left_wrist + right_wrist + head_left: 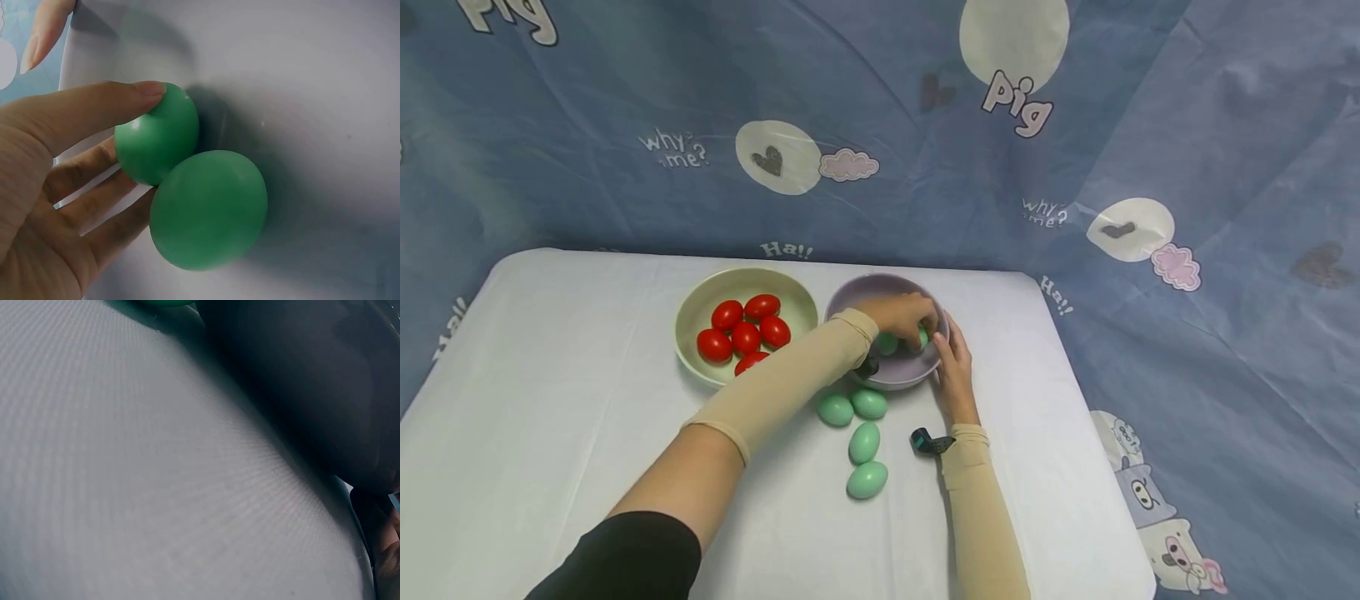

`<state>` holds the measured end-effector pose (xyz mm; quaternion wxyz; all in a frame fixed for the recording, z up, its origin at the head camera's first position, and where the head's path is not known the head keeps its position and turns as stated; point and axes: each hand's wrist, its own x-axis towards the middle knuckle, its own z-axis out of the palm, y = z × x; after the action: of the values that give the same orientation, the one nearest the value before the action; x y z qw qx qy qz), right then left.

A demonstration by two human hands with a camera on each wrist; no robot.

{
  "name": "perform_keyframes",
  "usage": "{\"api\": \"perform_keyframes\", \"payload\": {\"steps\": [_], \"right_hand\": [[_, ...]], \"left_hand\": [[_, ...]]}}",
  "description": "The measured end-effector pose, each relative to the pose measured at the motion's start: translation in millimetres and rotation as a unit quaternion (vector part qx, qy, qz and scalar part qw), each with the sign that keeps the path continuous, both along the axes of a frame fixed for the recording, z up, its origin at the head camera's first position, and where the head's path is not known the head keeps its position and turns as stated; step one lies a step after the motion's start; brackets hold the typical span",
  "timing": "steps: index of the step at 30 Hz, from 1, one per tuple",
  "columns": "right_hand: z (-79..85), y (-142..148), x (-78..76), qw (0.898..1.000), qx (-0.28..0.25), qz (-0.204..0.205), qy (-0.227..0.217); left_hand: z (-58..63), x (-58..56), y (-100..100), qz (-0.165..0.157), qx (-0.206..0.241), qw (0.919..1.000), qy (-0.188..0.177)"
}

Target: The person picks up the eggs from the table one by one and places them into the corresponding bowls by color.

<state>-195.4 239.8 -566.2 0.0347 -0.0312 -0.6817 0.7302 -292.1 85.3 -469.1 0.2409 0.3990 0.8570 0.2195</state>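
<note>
Inside the purple bowl (891, 379), my left hand (901, 315) pinches a green egg (159, 140) between thumb and fingers, close to the bowl's wall. A second green egg (209, 212) lies against it in the bowl. My right hand (956, 375) holds the right side of the bowl, thumb at the rim and fingers along the outside. In the right wrist view the bowl's dark outer side (300, 381) fills the upper right, with part of the hand at the lower right edge.
Left of the purple bowl stands a light green bowl (683, 354) of several red eggs (746, 338), partly hidden by my left forearm. Several green eggs (865, 442) lie on the white table (587, 400) in front of the purple bowl. A patterned blue cloth (880, 225) hangs behind.
</note>
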Motion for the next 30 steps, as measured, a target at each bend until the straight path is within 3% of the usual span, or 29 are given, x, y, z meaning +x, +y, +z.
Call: {"api": "perform_keyframes", "payload": {"steps": [9, 15, 23, 30], "right_hand": [[0.7, 0.0, 0.7, 1.0, 0.003, 0.006, 0.003], [-1.4, 0.2, 0.4, 1.0, -0.001, 0.008, 0.01], [-2.1, -0.6, 2.4, 1.0, 0.005, 0.012, 0.014], [-2.6, 2.9, 0.9, 1.0, 0.02, 0.02, 0.014]], "left_hand": [[0.9, -2.0, -1.7, 0.009, 0.017, 0.9998, 0.003], [10.1, -1.8, -7.4, 0.012, 0.043, 0.999, 0.001], [11.8, -3.6, -29.0, 0.015, 0.101, 0.9946, 0.014], [20.3, 5.3, -51.1, 0.024, 0.134, 0.9895, 0.048]]}}
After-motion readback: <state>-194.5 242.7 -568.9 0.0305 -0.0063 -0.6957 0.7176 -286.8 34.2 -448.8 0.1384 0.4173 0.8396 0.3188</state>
